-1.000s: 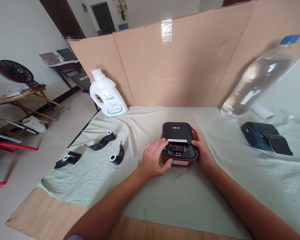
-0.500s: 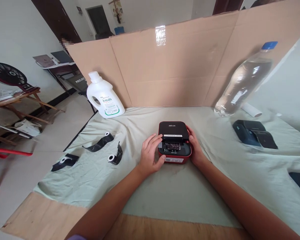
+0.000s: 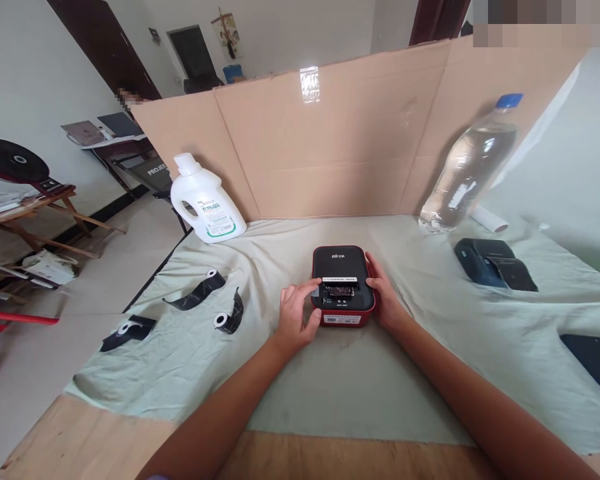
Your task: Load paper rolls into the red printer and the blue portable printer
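Observation:
A small label printer [image 3: 341,265] with a black top and red sides lies on the cloth in front of me. Its lid is down flat, and a strip of dark printed paper [image 3: 341,291] shows at the slot in the top. My left hand [image 3: 297,313] holds the printer's left side, index finger on the top by the slot and thumb at the front corner. Along the right side, my right hand [image 3: 389,301] is wrapped round the body, its thumb on the top edge. Several rolls of black label paper [image 3: 223,321] lie to the left, partly unwound.
A white detergent bottle [image 3: 207,203] stands back left and a large water bottle [image 3: 470,175] back right, before a cardboard screen [image 3: 325,153]. On the right lie a cardboard tube [image 3: 490,219], a dark handheld device [image 3: 495,263] and a flat black object [image 3: 593,360].
The printer's lid, slightly raised before, has come down flush. My left fingers have bent inward and my right hand has shifted a little. The whole view has turned slightly.

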Demonstrator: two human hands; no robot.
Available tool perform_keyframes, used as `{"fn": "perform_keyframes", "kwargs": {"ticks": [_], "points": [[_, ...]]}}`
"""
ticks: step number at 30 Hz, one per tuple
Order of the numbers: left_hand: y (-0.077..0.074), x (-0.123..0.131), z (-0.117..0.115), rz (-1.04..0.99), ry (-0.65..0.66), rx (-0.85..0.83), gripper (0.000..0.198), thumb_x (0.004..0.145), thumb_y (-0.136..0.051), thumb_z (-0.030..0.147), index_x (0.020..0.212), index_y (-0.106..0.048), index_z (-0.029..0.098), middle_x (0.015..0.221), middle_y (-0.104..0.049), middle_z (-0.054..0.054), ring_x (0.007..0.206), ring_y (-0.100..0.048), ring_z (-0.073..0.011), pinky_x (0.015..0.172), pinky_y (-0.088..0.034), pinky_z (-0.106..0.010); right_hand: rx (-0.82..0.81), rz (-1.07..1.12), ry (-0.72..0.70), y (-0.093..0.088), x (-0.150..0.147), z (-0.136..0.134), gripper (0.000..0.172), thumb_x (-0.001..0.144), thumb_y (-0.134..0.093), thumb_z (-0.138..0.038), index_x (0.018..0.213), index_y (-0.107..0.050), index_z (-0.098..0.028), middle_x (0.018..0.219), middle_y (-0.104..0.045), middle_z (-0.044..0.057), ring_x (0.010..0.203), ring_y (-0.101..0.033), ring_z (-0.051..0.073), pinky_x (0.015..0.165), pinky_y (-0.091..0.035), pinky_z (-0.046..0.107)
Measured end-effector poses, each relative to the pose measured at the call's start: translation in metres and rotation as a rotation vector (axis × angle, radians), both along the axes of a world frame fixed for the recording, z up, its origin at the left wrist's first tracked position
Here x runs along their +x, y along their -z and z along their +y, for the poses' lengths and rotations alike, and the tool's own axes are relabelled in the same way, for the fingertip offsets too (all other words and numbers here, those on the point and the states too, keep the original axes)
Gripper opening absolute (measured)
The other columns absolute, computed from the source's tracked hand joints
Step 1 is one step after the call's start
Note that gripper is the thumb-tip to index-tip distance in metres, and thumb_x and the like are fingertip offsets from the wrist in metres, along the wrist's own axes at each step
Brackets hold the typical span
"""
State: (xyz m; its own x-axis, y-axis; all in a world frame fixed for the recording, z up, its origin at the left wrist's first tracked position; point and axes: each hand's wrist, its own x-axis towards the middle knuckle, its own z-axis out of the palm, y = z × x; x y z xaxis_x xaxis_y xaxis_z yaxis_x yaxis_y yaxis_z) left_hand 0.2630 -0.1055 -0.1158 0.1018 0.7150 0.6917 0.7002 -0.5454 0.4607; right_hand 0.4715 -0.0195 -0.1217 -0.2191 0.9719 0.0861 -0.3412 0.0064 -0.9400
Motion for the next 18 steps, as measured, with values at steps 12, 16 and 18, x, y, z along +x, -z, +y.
{"fn": "perform_keyframes", "kwargs": {"ticks": [12, 16, 18], "points": [[0.001, 0.0, 0.003, -0.228, 0.143, -0.276, 0.054, 0.091, -0.057, 0.046, 0.136, -0.044, 0.02, 0.154, -0.038, -0.018, 0.14, -0.042, -0.0314, 0.109, -0.042, -0.05, 0.192, -0.356, -0.07, -0.004, 0.026, -0.03, 0.061, 0.092, -0.054, -0.054, 0.148, -0.041, -0.035, 0.159, -0.037, 0.001, 0.148, -0.032, 0.03, 0.122, -0.025, 0.056], [-0.01, -0.001, 0.004, -0.426, 0.279, -0.482, 0.059, 0.088, -0.064, 0.041, 0.139, -0.04, 0.022, 0.142, -0.054, -0.016, 0.123, -0.06, -0.026, 0.102, -0.051, -0.044, 0.417, -0.627, -0.084, -0.008, 0.03, -0.049, 0.084, 0.078, -0.074, -0.047, 0.151, -0.036, -0.032, 0.154, -0.044, 0.008, 0.143, -0.038, 0.038, 0.117, -0.028, 0.064], [-0.018, -0.003, 0.007, -0.541, 0.277, -0.524, 0.059, 0.09, -0.063, 0.038, 0.142, -0.039, 0.022, 0.145, -0.053, -0.016, 0.129, -0.057, -0.0265, 0.105, -0.049, -0.045, 0.477, -0.702, -0.034, -0.01, 0.022, -0.052, 0.09, 0.073, -0.079, -0.043, 0.151, -0.034, -0.033, 0.148, -0.05, 0.009, 0.135, -0.047, 0.04, 0.111, -0.036, 0.065]]}}
